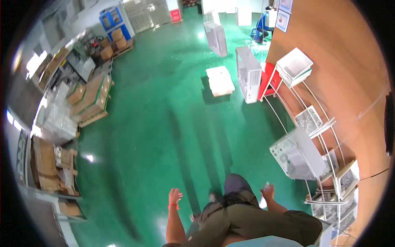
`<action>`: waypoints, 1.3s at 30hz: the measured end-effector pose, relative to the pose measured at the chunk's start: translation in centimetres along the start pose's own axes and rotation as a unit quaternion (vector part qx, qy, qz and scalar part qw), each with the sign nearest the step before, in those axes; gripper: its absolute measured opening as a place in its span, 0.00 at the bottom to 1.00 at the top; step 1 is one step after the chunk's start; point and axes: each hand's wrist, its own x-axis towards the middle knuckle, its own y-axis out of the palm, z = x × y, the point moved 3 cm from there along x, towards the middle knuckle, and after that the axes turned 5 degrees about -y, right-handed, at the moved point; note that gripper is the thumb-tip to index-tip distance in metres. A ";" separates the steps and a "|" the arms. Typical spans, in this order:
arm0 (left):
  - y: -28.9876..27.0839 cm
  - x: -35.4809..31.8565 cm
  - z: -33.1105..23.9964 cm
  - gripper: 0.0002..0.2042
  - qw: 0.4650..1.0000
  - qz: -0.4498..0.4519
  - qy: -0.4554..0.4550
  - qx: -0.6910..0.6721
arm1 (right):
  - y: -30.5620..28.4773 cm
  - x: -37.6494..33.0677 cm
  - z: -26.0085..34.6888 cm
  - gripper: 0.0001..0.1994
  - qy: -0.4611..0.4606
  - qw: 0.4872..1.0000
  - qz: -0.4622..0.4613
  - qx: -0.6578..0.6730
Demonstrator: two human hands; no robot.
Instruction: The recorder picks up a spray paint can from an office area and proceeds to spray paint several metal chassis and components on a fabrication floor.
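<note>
My left hand [175,196], with a red band [173,206] at the wrist, hangs over the green floor [135,164] to the left of my legs. Its fingers are loosely bent and a little apart, with nothing visible in them. On the other side, my right hand [268,192] is closed, with a small pale, clear-looking thing [267,185] showing at its fingers; its kind is too small to tell. Nearest to that hand is a grey metal cabinet casing [298,154] beside the rack, apart from the hand. My dark trousers and one raised knee [238,183] fill the bottom middle.
A white tube rack [284,117] with white bins [294,66] lines the right wall. Ahead stand a white stack [220,81], a tall metal casing [248,74], another casing [215,39] and a red object [267,80]. Pallets with cardboard boxes [92,96] line the left.
</note>
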 end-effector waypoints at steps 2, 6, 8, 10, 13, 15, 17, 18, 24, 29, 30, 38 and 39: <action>-3.8 4.1 -11.9 0.16 0.996 -0.038 0.074 0.041 | 7.0 -2.9 2.4 0.53 0.171 0.981 0.023 -0.086; -4.9 13.3 -24.3 0.14 0.989 -0.074 0.110 0.061 | 15.2 2.2 11.3 0.55 0.339 0.930 0.129 -0.062; -3.0 19.1 -21.5 0.13 0.997 -0.064 0.006 0.051 | 21.0 13.8 8.2 0.50 -0.021 0.900 0.231 -0.370; -3.1 21.7 -25.0 0.13 0.990 -0.074 -0.056 0.103 | 29.1 22.6 17.0 0.42 0.061 0.974 0.113 -0.185; -0.3 23.8 -29.0 0.12 0.979 -0.008 -0.148 0.141 | 36.7 38.5 35.8 0.42 -0.001 0.998 0.002 -0.060; 1.4 26.2 -33.0 0.12 0.975 0.014 -0.168 0.147 | 39.7 48.8 50.2 0.41 -0.059 0.997 0.041 0.000; 2.8 29.2 -36.7 0.12 0.974 0.021 -0.181 0.135 | 42.3 57.0 65.4 0.38 -0.117 0.989 0.078 0.051; 4.2 31.3 -38.8 0.12 0.972 0.034 -0.187 0.137 | 43.5 61.2 70.1 0.41 -0.160 0.984 0.054 0.058; 3.9 47.7 -55.8 0.13 0.972 0.048 -0.185 0.137 | 52.8 74.9 90.8 0.42 -0.200 0.972 0.037 0.117; 2.6 66.3 -80.6 0.13 0.979 0.051 -0.136 0.140 | 58.5 77.7 87.3 0.39 -0.121 0.993 -0.017 0.008; 2.5 69.9 -86.3 0.13 0.983 0.039 -0.125 0.125 | 58.8 78.0 85.5 0.39 -0.105 0.993 -0.049 0.001; 5.0 91.9 -127.7 0.14 0.993 -0.011 0.115 0.012 | 67.2 77.0 75.9 0.40 0.503 0.838 -0.212 0.017; 6.7 93.7 -130.9 0.15 0.992 -0.022 0.127 0.010 | 69.7 79.5 77.0 0.39 0.495 0.842 -0.210 -0.028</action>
